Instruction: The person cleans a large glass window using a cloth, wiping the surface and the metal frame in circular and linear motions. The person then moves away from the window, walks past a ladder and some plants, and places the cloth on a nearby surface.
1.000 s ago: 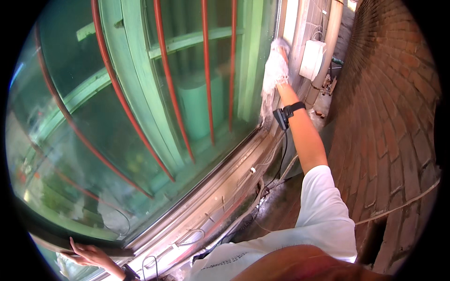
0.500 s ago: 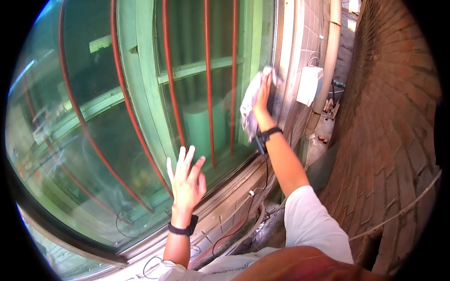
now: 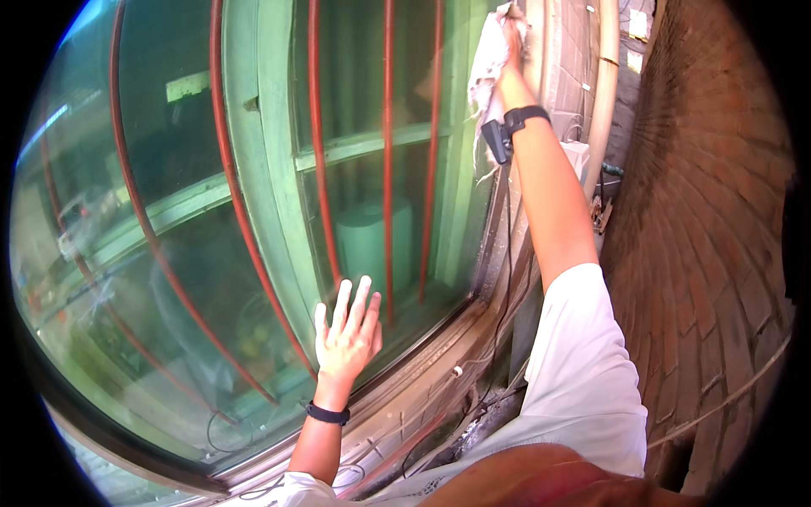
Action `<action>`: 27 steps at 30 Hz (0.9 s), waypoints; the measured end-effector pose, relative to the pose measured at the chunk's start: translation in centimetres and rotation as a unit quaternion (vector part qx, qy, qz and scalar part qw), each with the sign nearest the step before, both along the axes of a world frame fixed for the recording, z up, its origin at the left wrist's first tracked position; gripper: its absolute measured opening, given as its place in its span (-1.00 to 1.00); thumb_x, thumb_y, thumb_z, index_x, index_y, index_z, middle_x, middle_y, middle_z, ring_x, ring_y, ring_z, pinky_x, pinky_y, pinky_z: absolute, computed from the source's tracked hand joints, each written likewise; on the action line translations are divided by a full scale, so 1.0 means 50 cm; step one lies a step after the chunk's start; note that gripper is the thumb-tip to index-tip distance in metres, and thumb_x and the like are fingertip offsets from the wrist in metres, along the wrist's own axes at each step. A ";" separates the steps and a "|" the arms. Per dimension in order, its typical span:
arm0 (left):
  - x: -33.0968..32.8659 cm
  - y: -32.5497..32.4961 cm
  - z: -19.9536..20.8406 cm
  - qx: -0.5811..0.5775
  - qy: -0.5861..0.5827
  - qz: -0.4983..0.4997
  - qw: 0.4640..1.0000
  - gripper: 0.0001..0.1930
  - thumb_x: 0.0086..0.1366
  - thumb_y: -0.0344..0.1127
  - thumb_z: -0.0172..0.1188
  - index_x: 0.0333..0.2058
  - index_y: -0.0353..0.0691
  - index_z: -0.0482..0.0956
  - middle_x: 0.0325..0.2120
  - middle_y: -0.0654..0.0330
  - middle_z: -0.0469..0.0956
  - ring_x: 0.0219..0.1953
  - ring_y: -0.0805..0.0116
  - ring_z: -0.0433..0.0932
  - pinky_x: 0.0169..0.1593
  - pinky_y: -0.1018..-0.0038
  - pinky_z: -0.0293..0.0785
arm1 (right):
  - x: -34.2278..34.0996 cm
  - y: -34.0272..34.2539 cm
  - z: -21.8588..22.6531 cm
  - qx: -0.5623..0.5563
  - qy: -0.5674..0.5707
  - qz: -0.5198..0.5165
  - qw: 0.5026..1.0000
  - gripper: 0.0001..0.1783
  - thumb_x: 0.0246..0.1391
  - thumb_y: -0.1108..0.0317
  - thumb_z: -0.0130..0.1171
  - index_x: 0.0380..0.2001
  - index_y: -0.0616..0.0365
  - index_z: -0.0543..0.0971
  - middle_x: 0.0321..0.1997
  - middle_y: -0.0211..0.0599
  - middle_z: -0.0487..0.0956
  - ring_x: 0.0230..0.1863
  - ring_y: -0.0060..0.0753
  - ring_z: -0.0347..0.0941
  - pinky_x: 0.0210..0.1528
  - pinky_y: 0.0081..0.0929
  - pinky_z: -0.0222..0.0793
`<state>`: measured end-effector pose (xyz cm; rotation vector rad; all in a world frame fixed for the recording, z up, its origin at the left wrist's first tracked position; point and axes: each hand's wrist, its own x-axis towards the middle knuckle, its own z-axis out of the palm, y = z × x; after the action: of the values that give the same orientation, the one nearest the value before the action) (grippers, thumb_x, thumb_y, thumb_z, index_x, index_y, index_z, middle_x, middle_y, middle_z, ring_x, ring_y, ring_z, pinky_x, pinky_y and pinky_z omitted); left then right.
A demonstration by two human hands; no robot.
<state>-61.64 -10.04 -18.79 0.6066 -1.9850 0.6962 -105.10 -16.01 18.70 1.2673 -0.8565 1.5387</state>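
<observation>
A window pane (image 3: pixel 253 338) tinted green by the frame behind it fills the left and middle of the view. My right hand (image 3: pixel 512 52) is stretched far up along the pane's right edge, closed on a pale cloth (image 3: pixel 488 63) that lies against the glass; the cloth hides part of the fingers. Frayed threads hang from the cloth beside the dark wrist device. Lower down, my left hand (image 3: pixel 348 338) is at the glass with its fingers spread and nothing in it. I cannot tell how firmly it touches the pane.
Behind the glass stand red bars (image 3: pixel 388 169), green frames and a green cylinder-like container (image 3: pixel 367 245). Right of the window are a tiled wall, a beige pipe (image 3: pixel 601 93) and a white box (image 3: pixel 576 158). A brick wall (image 3: pixel 710 253) rises at the right, and cables run below the sill.
My right hand has slid the cloth upward along the pane's right edge, with the arm stretching farther. My left hand has shifted slightly right and its fingers lie flatter.
</observation>
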 end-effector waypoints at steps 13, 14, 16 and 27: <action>-0.017 -0.006 0.001 -0.003 0.001 -0.015 1.000 -0.58 0.06 -0.23 0.21 -0.02 0.11 0.60 0.28 0.36 0.33 0.34 0.28 0.26 0.30 0.01 0.03 | 0.271 0.099 -0.426 0.130 0.098 -0.129 0.978 -0.37 0.16 0.15 0.08 0.12 0.46 0.31 0.17 0.26 0.32 0.17 0.36 0.24 0.23 0.04 0.13; -0.013 -0.008 0.002 -0.004 -0.002 -0.016 1.000 -0.57 0.06 -0.23 0.21 -0.02 0.11 0.60 0.28 0.36 0.33 0.34 0.29 0.26 0.30 0.01 0.03 | 0.327 0.120 -0.391 0.163 0.123 -0.091 0.975 -0.33 0.16 0.13 0.08 0.14 0.52 0.28 0.22 0.32 0.29 0.22 0.39 0.20 0.28 0.04 0.09; -0.017 -0.010 -0.003 -0.004 0.000 -0.021 1.000 -0.57 0.06 -0.23 0.21 -0.01 0.10 0.60 0.28 0.35 0.33 0.34 0.29 0.25 0.30 0.01 0.04 | 0.388 0.130 -0.322 0.183 0.201 -0.115 0.955 -0.35 0.12 0.10 0.10 0.11 0.45 0.35 0.16 0.26 0.34 0.16 0.34 0.25 0.23 0.01 0.14; 0.004 0.002 0.001 0.006 -0.004 -0.052 0.999 -0.59 0.07 -0.18 0.22 -0.04 0.04 0.61 0.26 0.33 0.35 0.32 0.33 0.27 0.31 0.07 0.06 | 0.340 0.072 0.221 0.098 0.179 -0.139 0.969 -0.25 0.22 -0.21 -0.09 0.15 0.28 0.38 0.22 0.20 0.31 0.29 0.17 0.19 0.29 -0.11 0.14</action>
<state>-61.45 -9.96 -18.74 0.5051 -2.0141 0.6255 -88.08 -12.41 29.75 1.4431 -0.9163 0.9845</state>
